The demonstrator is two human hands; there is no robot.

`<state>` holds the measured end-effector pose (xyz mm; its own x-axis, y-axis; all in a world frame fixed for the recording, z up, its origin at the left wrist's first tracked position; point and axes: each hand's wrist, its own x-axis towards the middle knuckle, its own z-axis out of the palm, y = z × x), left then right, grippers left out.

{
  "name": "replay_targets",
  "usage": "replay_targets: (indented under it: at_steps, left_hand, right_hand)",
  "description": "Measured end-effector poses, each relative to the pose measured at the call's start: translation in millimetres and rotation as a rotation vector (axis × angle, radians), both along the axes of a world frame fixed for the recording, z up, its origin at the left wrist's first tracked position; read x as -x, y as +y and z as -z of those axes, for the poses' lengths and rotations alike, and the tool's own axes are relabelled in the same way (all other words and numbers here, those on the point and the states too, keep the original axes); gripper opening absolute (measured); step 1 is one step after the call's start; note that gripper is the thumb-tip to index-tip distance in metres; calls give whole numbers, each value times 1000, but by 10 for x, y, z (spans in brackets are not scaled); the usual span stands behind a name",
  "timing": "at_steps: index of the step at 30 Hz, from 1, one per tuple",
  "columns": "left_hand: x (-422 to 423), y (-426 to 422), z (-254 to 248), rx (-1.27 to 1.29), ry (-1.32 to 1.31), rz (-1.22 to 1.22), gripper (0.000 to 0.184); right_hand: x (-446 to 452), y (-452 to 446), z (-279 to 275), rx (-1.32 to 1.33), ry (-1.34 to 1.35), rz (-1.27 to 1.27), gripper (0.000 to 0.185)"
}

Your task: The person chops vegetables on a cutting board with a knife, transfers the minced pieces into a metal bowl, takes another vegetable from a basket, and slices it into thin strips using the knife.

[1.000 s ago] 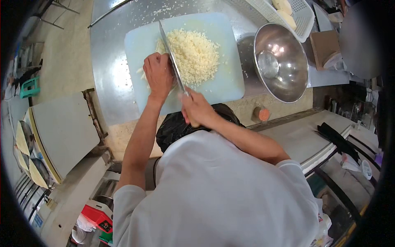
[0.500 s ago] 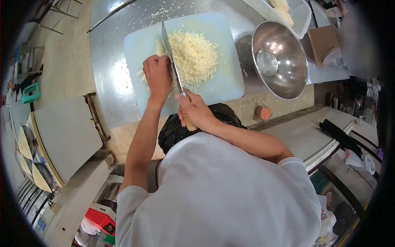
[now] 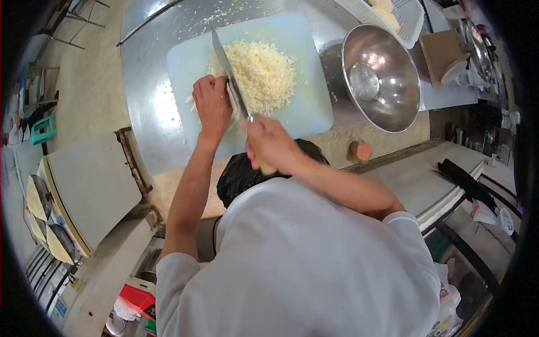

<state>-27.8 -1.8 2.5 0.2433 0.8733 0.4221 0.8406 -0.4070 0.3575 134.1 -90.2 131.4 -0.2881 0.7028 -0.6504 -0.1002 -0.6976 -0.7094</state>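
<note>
My right hand is wrapped round the wooden handle of a kitchen knife. Its long blade points away from me, beside the knuckles of my left hand. The left fingers are curled down on pale vegetable strips, mostly hidden beneath them; a few ends peek out on the left. To the right of the blade, a heap of finely chopped pale yellow vegetable covers the middle of a light blue cutting board.
A large steel bowl stands right of the board on the metal table. Behind it, a white plastic basket holds pale peeled pieces. Black plastic bulges at the table's near edge. Scraps dot the far tabletop.
The knife and my right hand have shifted slightly, and the blade's tip now leans further left. My right hand is a little blurred. The left hand stays in nearly the same place.
</note>
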Motion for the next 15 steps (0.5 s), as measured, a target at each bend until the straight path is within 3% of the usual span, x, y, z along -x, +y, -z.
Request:
replay_targets:
  at_steps: [5, 8, 11, 13, 15]
  left_hand:
    - [16, -24, 10, 31, -28, -15, 24]
    - [20, -31, -15, 45, -65, -9, 22]
    - [-8, -30, 3, 41, -31, -40, 23]
    - [-5, -8, -24, 60, -45, -23, 23]
    - [52, -78, -25, 75, -36, -17, 23]
  right_hand:
    - [107, 118, 481, -76, -21, -9, 36]
    - [65, 110, 83, -5, -26, -9, 37]
    - [174, -62, 483, -68, 5, 25, 39]
    - [174, 42, 429, -144, 13, 29, 39]
    - [131, 71, 215, -61, -6, 20, 39]
